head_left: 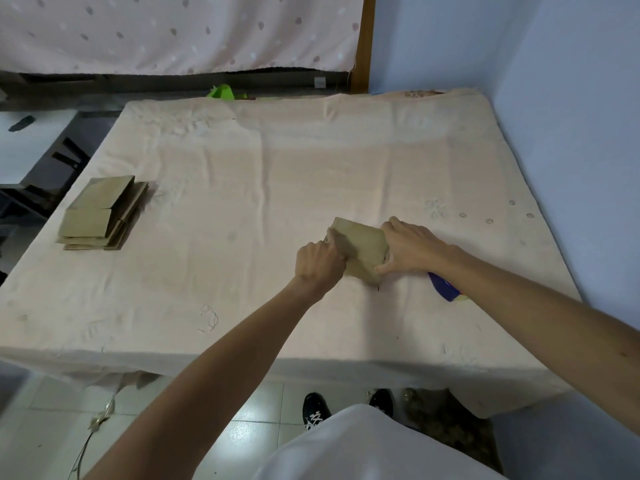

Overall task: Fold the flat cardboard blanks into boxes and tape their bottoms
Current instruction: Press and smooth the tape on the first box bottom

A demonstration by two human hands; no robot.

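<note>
Just right of centre on the surface [277, 185], toward 3 o'clock, the cardboard box [363, 247] sits gripped: left hand [320, 261] curled round its left edge, right hand [412, 247] clasping its right side. Flat blanks [100, 214] are stacked at 9 o'clock.

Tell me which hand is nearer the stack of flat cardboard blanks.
Left. The left hand grips the cardboard box on the side facing the stack of blanks; the right hand holds its opposite side.

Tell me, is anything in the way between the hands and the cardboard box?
No, nothing visible. The left hand and right hand both hold the cardboard box on the pink cloth. The blue thing lies by the right wrist, not in between.
</note>
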